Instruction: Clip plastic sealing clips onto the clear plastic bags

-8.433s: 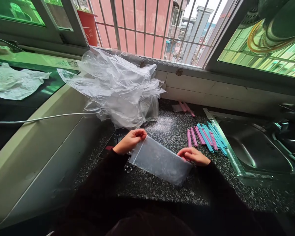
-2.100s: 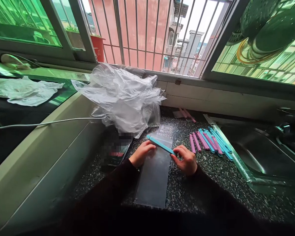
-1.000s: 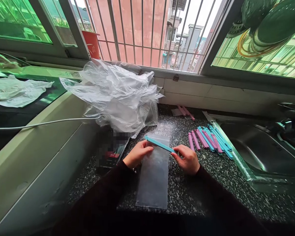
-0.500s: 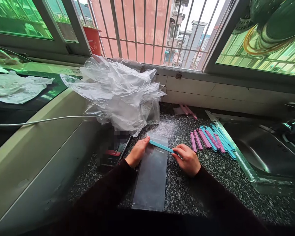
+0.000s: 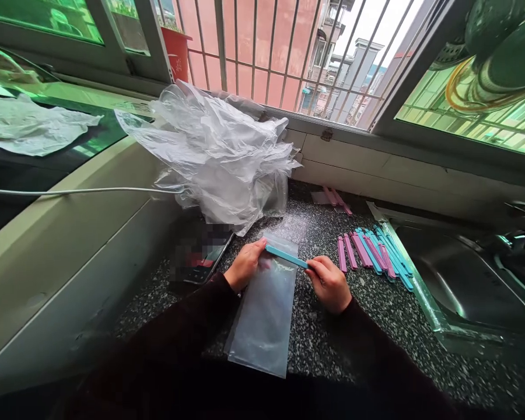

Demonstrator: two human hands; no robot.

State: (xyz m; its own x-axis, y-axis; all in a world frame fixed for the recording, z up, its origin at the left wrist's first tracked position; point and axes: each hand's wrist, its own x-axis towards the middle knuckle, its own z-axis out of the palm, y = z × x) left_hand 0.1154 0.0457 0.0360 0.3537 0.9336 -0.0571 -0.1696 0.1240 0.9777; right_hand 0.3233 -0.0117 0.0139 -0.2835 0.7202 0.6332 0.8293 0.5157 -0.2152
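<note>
A clear plastic bag (image 5: pixel 265 315) lies lengthwise on the speckled black counter (image 5: pixel 332 344), its mouth pointing away from me. A blue sealing clip (image 5: pixel 286 256) sits across the bag near that mouth. My left hand (image 5: pixel 244 265) pinches the clip's left end and the bag's edge. My right hand (image 5: pixel 329 284) is closed on the clip's right end. Both hands rest low over the counter. To the right lies a row of several pink and blue clips (image 5: pixel 373 251).
A big heap of crumpled clear plastic bags (image 5: pixel 221 157) stands behind my hands. A phone (image 5: pixel 199 256) lies at the left. A steel sink (image 5: pixel 464 280) is at the right. Two pink clips (image 5: pixel 336 198) lie by the wall. A white cable (image 5: pixel 70 191) runs across the left ledge.
The bag went from held crosswise in both hands to lying lengthwise with a blue clip across its mouth. In the last half second its near end has lifted and skewed slightly left.
</note>
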